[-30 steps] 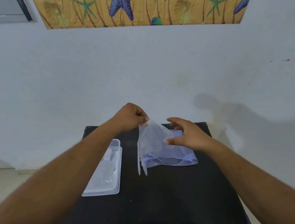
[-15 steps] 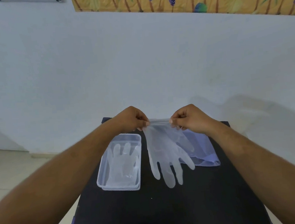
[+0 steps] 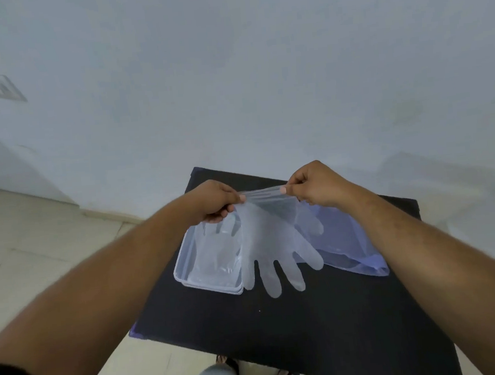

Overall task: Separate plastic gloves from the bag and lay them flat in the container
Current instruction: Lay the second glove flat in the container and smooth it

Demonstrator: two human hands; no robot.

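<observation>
Clear plastic glove held up by its cuff above the table, stretched taut between two hands, fingers hanging down and pointing toward the camera. Fingertips dangling over the black tabletop, the leftmost one overlapping the right edge of the container in this view (touching it or just hanging in front of it: cannot tell). Left hand pinched shut on the left corner of the cuff, thumb and forefinger pressed together on the film. Right hand clamped the same way on the right corner, other fingers curled in. Hands apart, joined only by the strip of cuff between them.

Just left of the held glove, a clear rectangular container on the table, with another glove lying flat inside, fingers pointing away toward the wall. To the right, partly behind the held glove and under the right forearm, a translucent bluish bag lying flat on the tabletop. Beyond the table, a plain pale wall; to the left, light floor tiles.
</observation>
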